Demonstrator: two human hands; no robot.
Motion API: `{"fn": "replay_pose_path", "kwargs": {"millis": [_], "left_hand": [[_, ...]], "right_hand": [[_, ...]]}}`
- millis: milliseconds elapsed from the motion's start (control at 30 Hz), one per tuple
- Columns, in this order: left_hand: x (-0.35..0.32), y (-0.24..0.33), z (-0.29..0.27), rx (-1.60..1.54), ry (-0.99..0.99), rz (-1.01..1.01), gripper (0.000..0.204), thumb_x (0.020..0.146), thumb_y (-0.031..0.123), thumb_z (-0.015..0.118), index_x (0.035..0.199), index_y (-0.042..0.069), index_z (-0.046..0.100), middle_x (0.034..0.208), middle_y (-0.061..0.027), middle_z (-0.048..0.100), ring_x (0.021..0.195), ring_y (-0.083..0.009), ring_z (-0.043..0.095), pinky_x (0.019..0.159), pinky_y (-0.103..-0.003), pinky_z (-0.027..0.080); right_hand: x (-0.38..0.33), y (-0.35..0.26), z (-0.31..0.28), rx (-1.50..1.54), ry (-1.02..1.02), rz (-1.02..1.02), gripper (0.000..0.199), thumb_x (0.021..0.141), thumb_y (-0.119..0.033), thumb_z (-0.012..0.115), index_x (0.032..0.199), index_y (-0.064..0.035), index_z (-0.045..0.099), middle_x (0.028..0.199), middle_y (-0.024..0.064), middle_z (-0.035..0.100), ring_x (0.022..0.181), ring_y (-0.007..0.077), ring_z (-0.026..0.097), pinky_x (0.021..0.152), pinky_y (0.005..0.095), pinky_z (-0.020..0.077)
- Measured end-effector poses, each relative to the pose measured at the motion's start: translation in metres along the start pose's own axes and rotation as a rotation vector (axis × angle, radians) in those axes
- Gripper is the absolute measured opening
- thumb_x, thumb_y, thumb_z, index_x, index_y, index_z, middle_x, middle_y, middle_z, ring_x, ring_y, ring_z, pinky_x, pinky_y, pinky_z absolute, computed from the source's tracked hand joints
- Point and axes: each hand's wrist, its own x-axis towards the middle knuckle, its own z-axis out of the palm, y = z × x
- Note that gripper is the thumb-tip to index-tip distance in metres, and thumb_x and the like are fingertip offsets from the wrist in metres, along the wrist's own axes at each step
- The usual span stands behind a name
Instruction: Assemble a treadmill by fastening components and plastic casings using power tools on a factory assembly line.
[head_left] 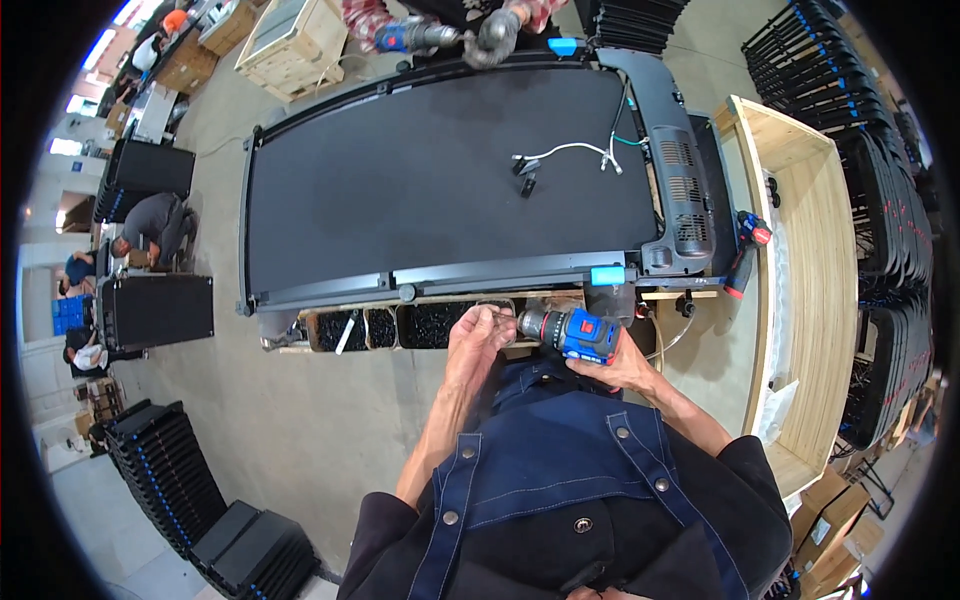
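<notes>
My right hand [622, 362] grips a blue-and-black cordless drill [588, 336], its chuck pointing left. At the tip of its bit, the fingers of my left hand [484, 335] are pinched together; what they hold is too small to make out. Just beyond both hands lies a treadmill [430, 180] with a black belt, a side rail [500, 277] running along its near edge. Below that rail stand bins of small black hardware [425, 326], close to my left hand. A white cable [570, 147] and small black parts [527, 184] rest on the belt.
Across the treadmill, a co-worker's gloved hand [494, 40] is at another drill [415, 37]. A red-and-black power tool [742, 255] stands by an open wooden crate [800, 280] at the right. Stacked black frames [885, 200] line the far right; black panels [170, 480] are stacked lower left.
</notes>
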Motion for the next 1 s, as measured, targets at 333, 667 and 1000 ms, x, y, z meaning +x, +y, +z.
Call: {"fn": "replay_pose_path", "kwargs": {"millis": [333,667,1000], "left_hand": [[0.02,0.006,0.045,0.31,0.019,0.047,0.023,0.104,0.022,0.06,0.102,-0.001,0.063,0.095,-0.0126,0.069,0.085,-0.0198,0.07,0.079,-0.034,0.06],[0.138,0.05,0.094,1.05,0.104,0.619,0.046,0.097,0.024,0.067,0.132,-0.004,0.057,0.116,-0.018,0.068,0.087,-0.0227,0.07,0.078,-0.034,0.056],[0.127,0.045,0.084,2.035,-0.317,1.176,0.025,0.089,0.014,0.073,0.112,0.005,0.07,0.123,-0.0114,0.069,0.1,-0.0297,0.068,0.09,-0.038,0.056]], "right_hand": [[-0.009,-0.024,-0.041,-0.229,0.0,-0.199,0.049,0.074,-0.011,0.083,0.117,0.0001,0.063,0.097,0.0136,0.072,0.086,0.0242,0.07,0.082,0.036,0.0558],[-0.002,-0.02,-0.044,0.371,0.23,-0.091,0.037,0.079,-0.003,0.077,0.115,-0.0033,0.066,0.101,0.0033,0.074,0.092,0.0102,0.068,0.083,0.0299,0.0572],[-0.019,-0.002,-0.063,0.472,0.354,-0.087,0.039,0.078,0.0,0.074,0.116,-0.0016,0.065,0.101,0.0064,0.074,0.087,0.0093,0.069,0.073,0.0289,0.0594]]}}
